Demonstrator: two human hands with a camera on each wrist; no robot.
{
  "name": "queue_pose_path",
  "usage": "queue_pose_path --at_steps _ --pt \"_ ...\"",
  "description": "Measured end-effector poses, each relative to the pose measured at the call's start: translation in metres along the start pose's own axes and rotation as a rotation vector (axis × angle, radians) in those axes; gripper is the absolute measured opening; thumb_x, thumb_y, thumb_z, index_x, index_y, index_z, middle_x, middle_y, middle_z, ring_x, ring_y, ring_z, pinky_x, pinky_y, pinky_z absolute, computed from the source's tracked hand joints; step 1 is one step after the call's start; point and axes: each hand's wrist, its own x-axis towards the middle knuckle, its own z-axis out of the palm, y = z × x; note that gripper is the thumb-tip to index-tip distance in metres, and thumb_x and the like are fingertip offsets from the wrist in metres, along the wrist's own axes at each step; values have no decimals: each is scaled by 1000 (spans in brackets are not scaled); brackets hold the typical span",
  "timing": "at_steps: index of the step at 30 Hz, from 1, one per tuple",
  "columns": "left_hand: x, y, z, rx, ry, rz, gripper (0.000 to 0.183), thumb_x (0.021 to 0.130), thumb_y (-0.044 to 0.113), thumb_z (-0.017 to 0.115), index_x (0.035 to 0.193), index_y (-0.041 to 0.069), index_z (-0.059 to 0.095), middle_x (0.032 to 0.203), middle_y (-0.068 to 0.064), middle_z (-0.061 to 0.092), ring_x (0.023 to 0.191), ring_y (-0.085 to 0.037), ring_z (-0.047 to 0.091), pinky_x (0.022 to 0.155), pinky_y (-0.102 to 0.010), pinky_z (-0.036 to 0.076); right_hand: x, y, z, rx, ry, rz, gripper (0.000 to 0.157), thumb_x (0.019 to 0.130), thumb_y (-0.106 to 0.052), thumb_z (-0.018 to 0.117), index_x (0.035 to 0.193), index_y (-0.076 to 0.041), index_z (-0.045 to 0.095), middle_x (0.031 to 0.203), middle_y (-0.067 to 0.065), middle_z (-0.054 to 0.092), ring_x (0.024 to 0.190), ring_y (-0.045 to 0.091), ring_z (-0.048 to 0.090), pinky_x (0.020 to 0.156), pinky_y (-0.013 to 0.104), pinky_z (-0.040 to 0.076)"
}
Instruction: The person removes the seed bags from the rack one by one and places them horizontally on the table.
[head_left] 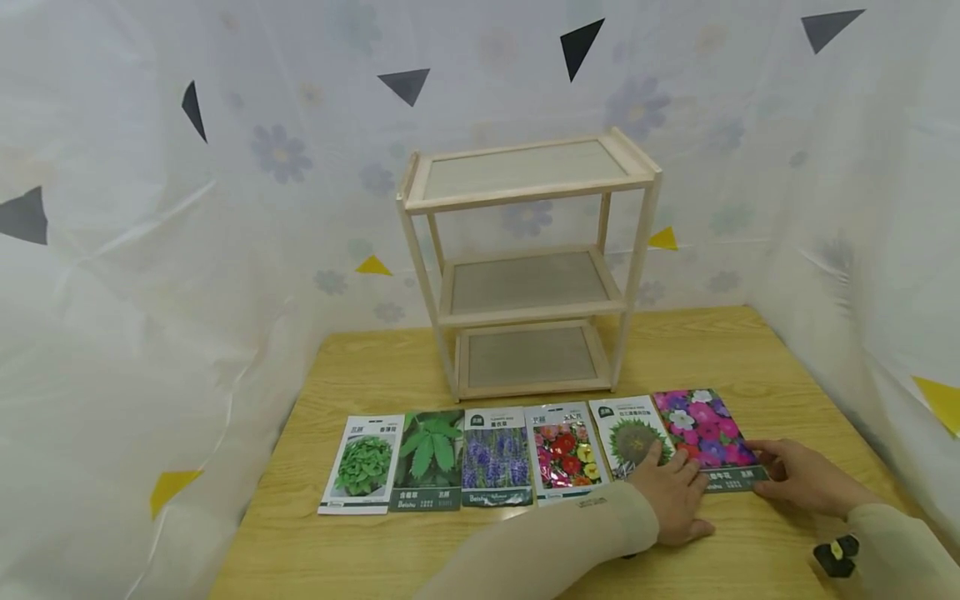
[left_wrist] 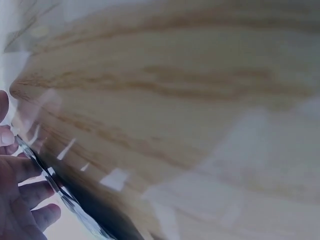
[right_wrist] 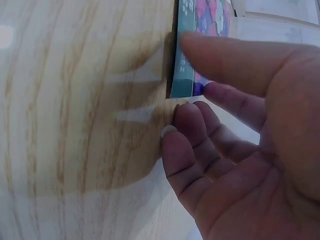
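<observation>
Several seed packets lie side by side in a row on the wooden table. My left hand (head_left: 677, 500) rests with extended, spread fingers over the lower part of the packet with a round green seed head (head_left: 633, 437) and the left edge of the pink-and-purple flower seed packet (head_left: 705, 429). In the left wrist view, the left fingers (left_wrist: 37, 192) show beside a packet's shiny edge. My right hand (head_left: 806, 479) holds the lower right corner of the flower seed packet, thumb and index finger at its edges. The right wrist view shows the thumb (right_wrist: 225, 57) over its green border.
A three-tier wooden shelf (head_left: 528, 317) stands behind the row. Leftward lie packets showing red and yellow flowers (head_left: 567, 450), lavender (head_left: 497, 454), a green leaf (head_left: 429, 458) and a leafy plant (head_left: 363, 467). White patterned sheeting (head_left: 285, 250) surrounds the table (head_left: 300, 550).
</observation>
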Motion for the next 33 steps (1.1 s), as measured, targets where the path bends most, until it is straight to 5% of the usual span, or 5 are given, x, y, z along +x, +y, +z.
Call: queue_pose_path --at_steps 8,33 --pt "2 -2 6 -27 49 9 77 86 77 8 152 40 1 157 19 -1 145 -8 -5 117 -46 1 -1 -1 3 6 39 -3 67 87 -33 71 131 12 48 112 20 62 91 23 59 74 42 52" --pt "-8 -9 5 -64 39 11 76 85 77 7 152 42 -2 157 19 -3 144 -7 -6 118 -43 1 -2 -3 7 -25 83 -15 63 89 -36 68 127 12 52 114 22 61 93 25 59 73 37 52"
